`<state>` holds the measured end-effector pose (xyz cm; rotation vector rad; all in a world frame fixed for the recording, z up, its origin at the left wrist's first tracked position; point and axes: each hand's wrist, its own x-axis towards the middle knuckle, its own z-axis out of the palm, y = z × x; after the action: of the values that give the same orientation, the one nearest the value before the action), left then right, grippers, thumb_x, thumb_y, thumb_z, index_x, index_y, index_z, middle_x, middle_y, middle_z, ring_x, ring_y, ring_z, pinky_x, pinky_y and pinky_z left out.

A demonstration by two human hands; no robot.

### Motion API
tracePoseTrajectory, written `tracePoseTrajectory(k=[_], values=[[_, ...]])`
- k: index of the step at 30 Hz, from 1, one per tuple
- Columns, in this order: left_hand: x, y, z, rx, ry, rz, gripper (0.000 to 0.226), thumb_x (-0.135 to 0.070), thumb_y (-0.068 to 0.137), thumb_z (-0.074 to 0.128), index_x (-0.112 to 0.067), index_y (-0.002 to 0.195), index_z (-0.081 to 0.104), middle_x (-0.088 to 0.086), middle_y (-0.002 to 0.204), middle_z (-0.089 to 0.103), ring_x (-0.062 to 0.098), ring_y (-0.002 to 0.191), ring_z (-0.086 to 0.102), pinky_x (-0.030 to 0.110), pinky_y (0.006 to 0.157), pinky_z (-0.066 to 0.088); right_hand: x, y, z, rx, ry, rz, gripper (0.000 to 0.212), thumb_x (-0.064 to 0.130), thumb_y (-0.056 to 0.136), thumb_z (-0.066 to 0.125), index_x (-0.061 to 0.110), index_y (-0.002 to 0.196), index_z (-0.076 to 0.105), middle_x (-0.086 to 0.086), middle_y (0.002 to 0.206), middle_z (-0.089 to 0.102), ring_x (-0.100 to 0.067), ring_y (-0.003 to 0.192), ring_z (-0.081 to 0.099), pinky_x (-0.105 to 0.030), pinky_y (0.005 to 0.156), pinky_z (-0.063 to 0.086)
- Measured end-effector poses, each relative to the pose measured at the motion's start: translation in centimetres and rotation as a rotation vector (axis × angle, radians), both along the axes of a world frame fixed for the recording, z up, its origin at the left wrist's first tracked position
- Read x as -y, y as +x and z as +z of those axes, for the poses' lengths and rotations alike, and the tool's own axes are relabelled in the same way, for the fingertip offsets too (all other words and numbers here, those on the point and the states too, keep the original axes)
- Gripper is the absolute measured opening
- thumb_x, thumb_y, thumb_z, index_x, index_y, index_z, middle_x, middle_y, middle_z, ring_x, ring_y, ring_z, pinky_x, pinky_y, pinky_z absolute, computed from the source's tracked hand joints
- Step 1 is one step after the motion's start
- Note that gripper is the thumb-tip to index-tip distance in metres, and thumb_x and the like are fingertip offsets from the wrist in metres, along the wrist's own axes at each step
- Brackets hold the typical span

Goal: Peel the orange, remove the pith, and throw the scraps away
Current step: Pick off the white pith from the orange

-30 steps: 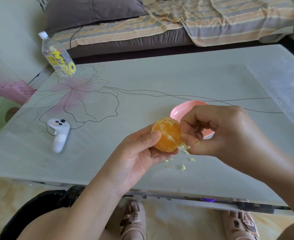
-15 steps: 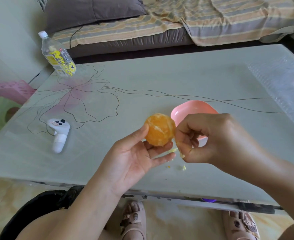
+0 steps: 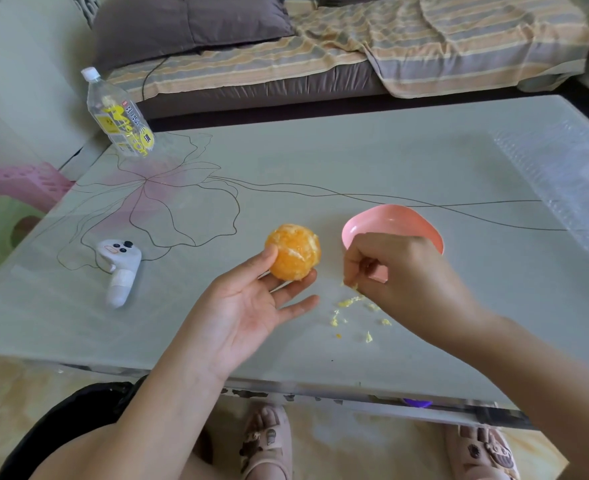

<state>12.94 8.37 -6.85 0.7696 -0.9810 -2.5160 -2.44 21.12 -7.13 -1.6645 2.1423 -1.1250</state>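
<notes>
Pale glass bench [image 3: 355, 157] printed with a flower line drawing
A clear plastic bottle with a yellow label and white cap [image 3: 118, 116] stands at its far left corner; a white handheld controller [image 3: 119, 268] lies nearer, on the left. A grey-brown pillow [image 3: 189, 26] and a striped blanket [image 3: 459, 39] lie beyond

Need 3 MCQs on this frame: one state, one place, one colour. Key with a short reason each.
1. The orange is:
A. unpeeled
B. peeled, held in the left hand
C. cut in halves

2. The bowl sits:
A. behind the right hand
B. left of the orange
C. in the left hand

3. The bowl is:
A. blue
B. white
C. pink

Key:
1 B: bare flesh shows, with the thumb and fingers round it.
2 A: the right hand, pinching pith scraps, covers the bowl's near rim.
3 C: its rim and inside are pink.
</notes>
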Motion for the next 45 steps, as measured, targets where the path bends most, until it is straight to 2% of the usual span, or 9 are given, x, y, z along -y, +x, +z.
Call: tracePoseTrajectory(k=[3, 6, 10, 14, 20, 24, 33, 38, 45], values=[[-0.1, 0.1, -0.2, 0.005, 0.009, -0.003, 0.051, -0.024, 0.038, 0.094, -0.007, 0.083, 0.077, 0.017, 0.092, 0.07, 0.029, 0.083, 0.07, 0.058, 0.085, 0.05, 0.5, -0.1, -1.0, 0.021, 0.026, -0.022, 0.025, -0.01, 0.08, 0.057, 0.013, 0.081, 0.069, 0.005, 0.074, 0.068, -0.012, 0.076, 0.057, -0.018, 0.065, 0.043], [-0.4, 0.2, -0.2, 0.028, 0.05, 0.002, 0.035, -0.022, 0.056, 0.087, -0.006, 0.085, 0.075, 0.017, 0.089, 0.068, 0.029, 0.08, 0.07, 0.059, 0.085, 0.05, 0.7, 0.0, -1.2, 0.026, 0.037, -0.022, 0.03, -0.009, 0.083, 0.051, 0.014, 0.089, 0.07, 0.009, 0.076, 0.065, -0.004, 0.074, 0.058, -0.01, 0.07, 0.043], [-0.5, 0.1, 0.2, 0.107, 0.047, 0.01, 0.033, -0.023, 0.077, 0.057, -0.006, 0.105, 0.06, 0.022, 0.107, 0.062, 0.029, 0.08, 0.07, 0.055, 0.085, 0.051, 0.8, 0.1, -0.9, 0.074, -0.02, -0.056, 0.012, 0.006, 0.08, 0.069, 0.016, 0.085, 0.072, 0.009, 0.07, 0.066, -0.003, 0.075, 0.058, -0.009, 0.067, 0.044], [-0.3, 0.3, -0.1, 0.143, 0.006, 0.003, 0.04, -0.023, 0.078, 0.067, -0.005, 0.113, 0.059, 0.026, 0.122, 0.059, 0.029, 0.087, 0.069, 0.051, 0.087, 0.052, 0.8, 0.1, -0.6, -0.028, -0.105, -0.081, 0.022, -0.005, 0.072, 0.071, 0.016, 0.077, 0.067, 0.009, 0.07, 0.06, 0.0, 0.075, 0.053, -0.007, 0.066, 0.04], [-0.6, 0.2, -0.8, 0.242, -0.391, 0.031, 0.026, -0.018, 0.066, 0.072, -0.013, 0.092, 0.071, 0.006, 0.094, 0.072, 0.021, 0.086, 0.07, 0.037, 0.091, 0.052, 0.6, 0.3, -0.1, 0.009, -0.234, -0.037, 0.018, 0.01, 0.082, 0.06, 0.016, 0.093, 0.072, 0.003, 0.082, 0.07, -0.006, 0.079, 0.059, -0.013, 0.071, 0.045], [-1.1, 0.1, -0.6, 0.272, -0.734, 0.054, 0.043, -0.022, 0.061, 0.08, -0.019, 0.103, 0.07, -0.002, 0.097, 0.074, 0.011, 0.09, 0.068, 0.024, 0.085, 0.051, 0.2, 0.5, 0.5, -0.102, -0.343, -0.011, 0.017, 0.017, 0.083, 0.067, 0.012, 0.098, 0.074, 0.001, 0.085, 0.07, -0.006, 0.08, 0.059, -0.008, 0.07, 0.043], [-2.2, -0.3, -0.2, 0.3, -0.952, 0.017, 0.04, -0.042, 0.053, 0.08, -0.042, 0.091, 0.072, -0.005, 0.093, 0.074, 0.014, 0.083, 0.068, 0.039, 0.09, 0.053, -0.2, 0.2, 0.1, -0.439, -0.389, 0.087, 0.019, 0.017, 0.089, 0.059, 0.008, 0.095, 0.074, -0.004, 0.086, 0.073, -0.017, 0.073, 0.067, -0.028, 0.061, 0.05], [-2.4, -0.4, -0.1, 0.364, -1.03, 0.035, 0.036, -0.048, 0.052, 0.076, -0.049, 0.087, 0.069, -0.013, 0.077, 0.071, 0.006, 0.067, 0.063, 0.027, 0.076, 0.053, -0.1, 0.4, -0.1, -0.539, -0.329, 0.093, 0.016, 0.012, 0.09, 0.058, 0.006, 0.082, 0.071, -0.009, 0.072, 0.067, -0.028, 0.059, 0.063, -0.035, 0.046, 0.049], [-2.4, -0.3, 0.1, 0.405, -1.11, 0.03, 0.036, -0.05, 0.054, 0.072, -0.048, 0.09, 0.066, -0.012, 0.081, 0.071, 0.01, 0.075, 0.068, 0.023, 0.076, 0.053, 0.1, 0.9, -0.4, -0.57, -0.337, 0.037, 0.014, 0.008, 0.086, 0.061, 0.006, 0.075, 0.068, -0.008, 0.065, 0.062, -0.029, 0.05, 0.055, -0.034, 0.042, 0.045]])
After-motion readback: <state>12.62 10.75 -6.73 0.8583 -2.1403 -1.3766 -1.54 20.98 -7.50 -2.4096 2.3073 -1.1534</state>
